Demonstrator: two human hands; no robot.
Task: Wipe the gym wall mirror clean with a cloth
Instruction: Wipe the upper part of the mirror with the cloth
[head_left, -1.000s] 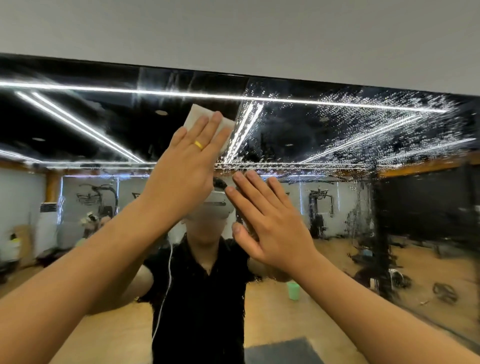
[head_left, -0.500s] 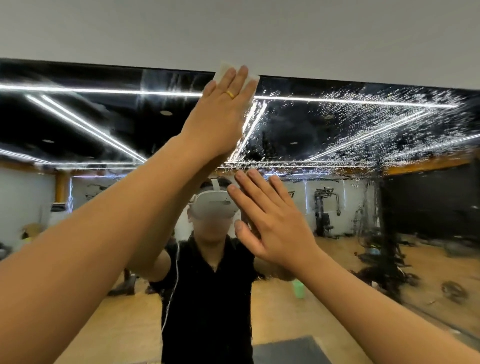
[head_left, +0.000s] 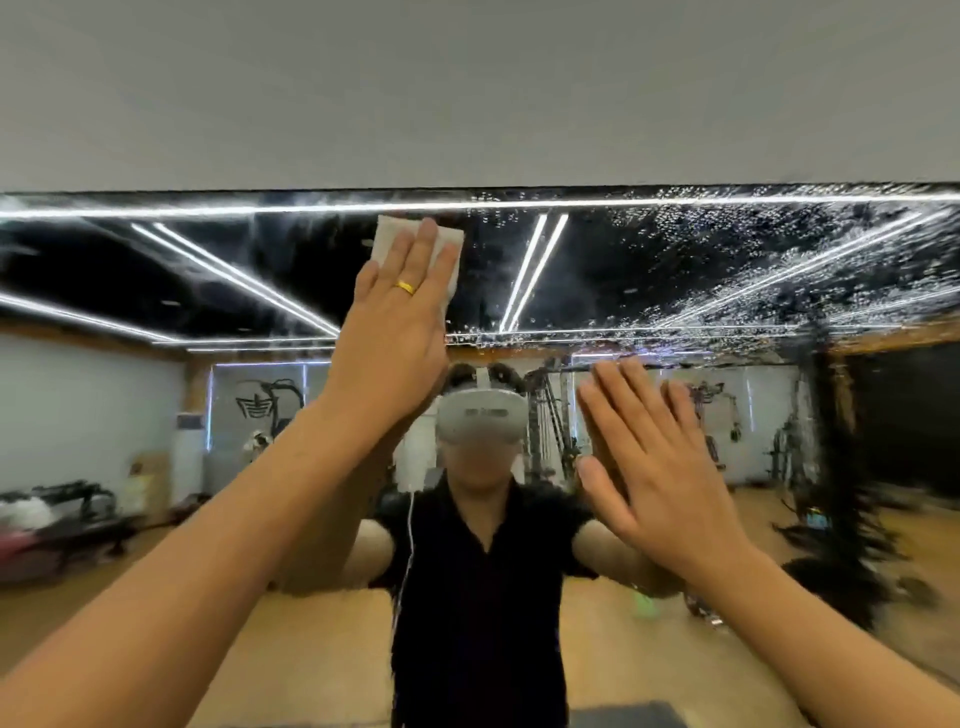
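**Top strip: work toward the wet side**

L hand (head_left: 400, 322) is flat, fingers straight, pressing the white cloth (head_left: 387, 231) on the mirror (head_left: 156, 280) just under its top edge, left of centre. R hand (head_left: 660, 467) is open too, palm on the glass lower down, holding nothing. Droplets (head_left: 779, 254) sit thick to the right, so I'd press evenly w/ the whole palm and overlap strokes rightward, no gaps along the edge.
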